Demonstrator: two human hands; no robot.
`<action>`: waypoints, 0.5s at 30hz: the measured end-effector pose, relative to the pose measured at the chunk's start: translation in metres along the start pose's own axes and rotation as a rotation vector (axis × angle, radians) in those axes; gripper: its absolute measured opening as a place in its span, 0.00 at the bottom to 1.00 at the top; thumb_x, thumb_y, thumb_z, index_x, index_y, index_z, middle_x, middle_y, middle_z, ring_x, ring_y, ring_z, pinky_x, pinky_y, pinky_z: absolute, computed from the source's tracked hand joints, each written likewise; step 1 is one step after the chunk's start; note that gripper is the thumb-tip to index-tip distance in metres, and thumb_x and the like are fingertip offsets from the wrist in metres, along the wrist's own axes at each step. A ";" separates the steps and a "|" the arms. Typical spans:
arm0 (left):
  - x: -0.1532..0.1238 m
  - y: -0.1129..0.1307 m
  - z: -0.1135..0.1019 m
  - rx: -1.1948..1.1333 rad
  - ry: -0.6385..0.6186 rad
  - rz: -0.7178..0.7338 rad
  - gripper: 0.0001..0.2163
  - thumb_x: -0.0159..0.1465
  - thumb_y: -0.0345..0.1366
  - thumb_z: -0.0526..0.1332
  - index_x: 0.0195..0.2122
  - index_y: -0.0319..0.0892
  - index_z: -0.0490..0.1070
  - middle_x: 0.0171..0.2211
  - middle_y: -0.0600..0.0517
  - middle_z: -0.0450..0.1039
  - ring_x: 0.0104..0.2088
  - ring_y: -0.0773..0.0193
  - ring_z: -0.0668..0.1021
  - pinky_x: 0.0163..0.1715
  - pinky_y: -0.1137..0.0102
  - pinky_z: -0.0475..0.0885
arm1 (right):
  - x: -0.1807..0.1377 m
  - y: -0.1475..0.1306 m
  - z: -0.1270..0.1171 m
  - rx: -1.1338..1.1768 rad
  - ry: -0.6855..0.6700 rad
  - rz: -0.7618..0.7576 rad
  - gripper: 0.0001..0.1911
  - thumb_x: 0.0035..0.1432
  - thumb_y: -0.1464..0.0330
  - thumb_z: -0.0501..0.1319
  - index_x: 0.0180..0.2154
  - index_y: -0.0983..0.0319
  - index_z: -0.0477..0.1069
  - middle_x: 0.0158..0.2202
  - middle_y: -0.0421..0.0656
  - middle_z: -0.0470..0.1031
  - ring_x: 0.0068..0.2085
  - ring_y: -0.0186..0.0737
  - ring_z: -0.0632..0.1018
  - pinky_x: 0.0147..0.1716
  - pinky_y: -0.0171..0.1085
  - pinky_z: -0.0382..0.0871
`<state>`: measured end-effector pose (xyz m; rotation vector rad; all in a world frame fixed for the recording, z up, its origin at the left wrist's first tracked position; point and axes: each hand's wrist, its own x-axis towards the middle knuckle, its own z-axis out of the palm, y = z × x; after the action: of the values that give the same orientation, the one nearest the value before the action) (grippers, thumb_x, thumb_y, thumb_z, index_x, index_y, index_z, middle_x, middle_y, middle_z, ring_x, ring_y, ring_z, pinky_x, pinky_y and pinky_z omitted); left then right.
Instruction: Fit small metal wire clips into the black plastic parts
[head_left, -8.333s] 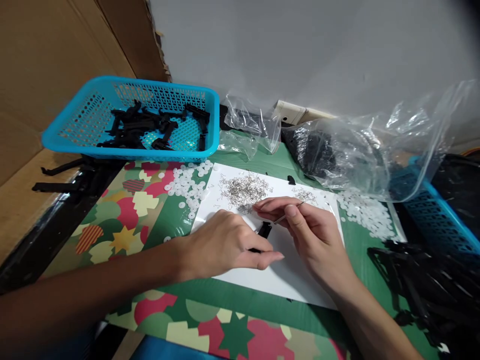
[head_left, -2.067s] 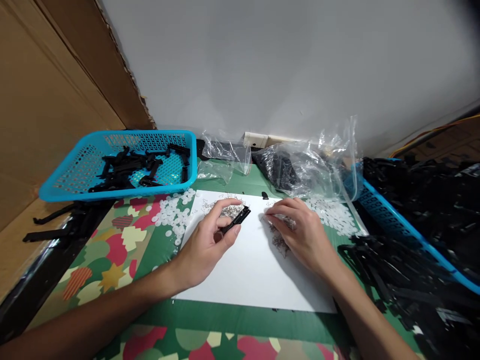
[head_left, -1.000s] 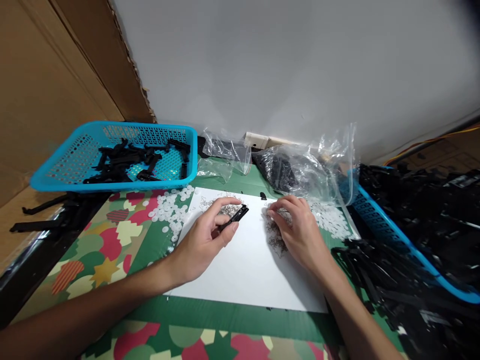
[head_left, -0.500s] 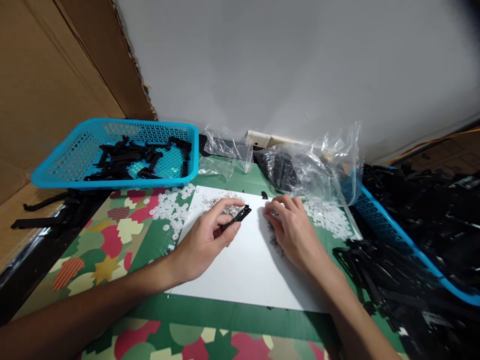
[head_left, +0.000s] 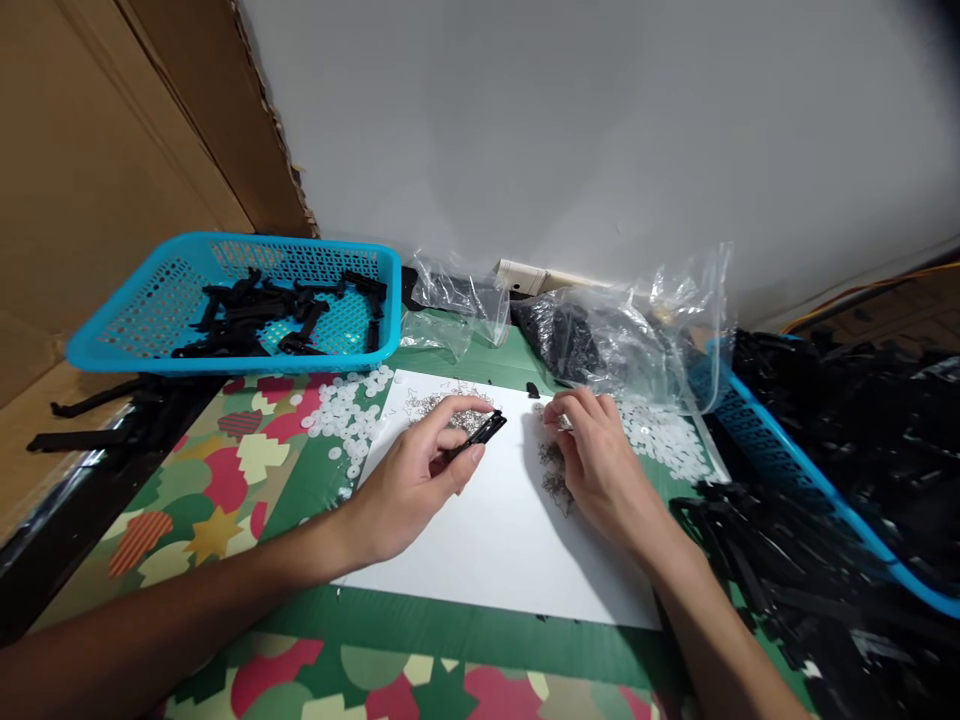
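Observation:
My left hand (head_left: pixel 412 480) is closed round a slim black plastic part (head_left: pixel 486 431), whose slotted end points up and to the right between thumb and forefinger. Just behind it, a pile of small silvery wire pieces (head_left: pixel 457 402) lies on a white sheet (head_left: pixel 480 545). My right hand (head_left: pixel 600 455) hovers low over the sheet's right side with thumb and fingertips pinched. Whatever is between those fingertips is too small to make out. Beneath and beside it lies a second heap of fine wire pieces (head_left: pixel 555 480). White plastic discs (head_left: pixel 664 435) are scattered to its right.
At the back left stands a blue basket (head_left: pixel 390 345) holding black parts. More white discs (head_left: pixel 345 420) lie before it. Clear plastic bags (head_left: pixel 626 345), one with black contents, rest by the wall. On the right, many black parts (head_left: pixel 780 570) surround another blue basket (head_left: pixel 825 490).
My right hand has shifted slightly right, its fingertips still pinched, and more of the right wire heap shows. My left hand keeps the black part in nearly the same pose.

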<state>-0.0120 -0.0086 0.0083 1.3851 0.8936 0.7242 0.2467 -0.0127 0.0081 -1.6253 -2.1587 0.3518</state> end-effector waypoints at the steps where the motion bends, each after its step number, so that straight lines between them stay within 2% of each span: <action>1: 0.000 0.000 0.000 0.000 -0.003 -0.004 0.18 0.77 0.44 0.58 0.65 0.50 0.64 0.27 0.60 0.62 0.27 0.68 0.64 0.28 0.74 0.60 | 0.000 -0.001 -0.002 0.044 -0.002 0.018 0.10 0.75 0.74 0.47 0.43 0.57 0.63 0.48 0.49 0.72 0.46 0.51 0.67 0.45 0.49 0.65; 4: 0.000 0.001 -0.001 -0.006 -0.016 -0.010 0.19 0.77 0.45 0.58 0.66 0.50 0.63 0.27 0.60 0.62 0.27 0.68 0.64 0.27 0.73 0.60 | -0.001 -0.005 -0.007 0.192 0.000 0.082 0.08 0.77 0.70 0.48 0.43 0.57 0.63 0.45 0.47 0.71 0.46 0.49 0.67 0.44 0.47 0.63; 9: 0.001 0.000 -0.001 0.000 -0.008 0.003 0.19 0.77 0.44 0.58 0.67 0.49 0.62 0.27 0.60 0.63 0.27 0.68 0.64 0.27 0.73 0.60 | -0.001 -0.008 -0.011 0.559 -0.022 0.177 0.10 0.78 0.61 0.52 0.41 0.56 0.64 0.39 0.43 0.67 0.38 0.43 0.66 0.37 0.42 0.60; 12: 0.000 0.000 0.000 0.007 -0.006 0.003 0.19 0.77 0.44 0.58 0.67 0.49 0.62 0.27 0.60 0.63 0.27 0.68 0.65 0.27 0.73 0.60 | 0.000 -0.008 -0.012 0.767 -0.021 0.172 0.11 0.76 0.58 0.56 0.40 0.56 0.66 0.41 0.44 0.68 0.41 0.43 0.69 0.39 0.41 0.61; 15: 0.000 0.000 0.000 0.011 -0.003 0.000 0.19 0.77 0.44 0.58 0.66 0.49 0.62 0.26 0.60 0.64 0.26 0.69 0.65 0.27 0.74 0.60 | 0.001 -0.008 -0.012 0.863 0.005 0.185 0.11 0.75 0.58 0.60 0.39 0.57 0.68 0.42 0.44 0.69 0.44 0.44 0.69 0.43 0.41 0.62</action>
<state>-0.0122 -0.0084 0.0085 1.3956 0.8963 0.7175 0.2453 -0.0148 0.0224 -1.2801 -1.4914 1.1397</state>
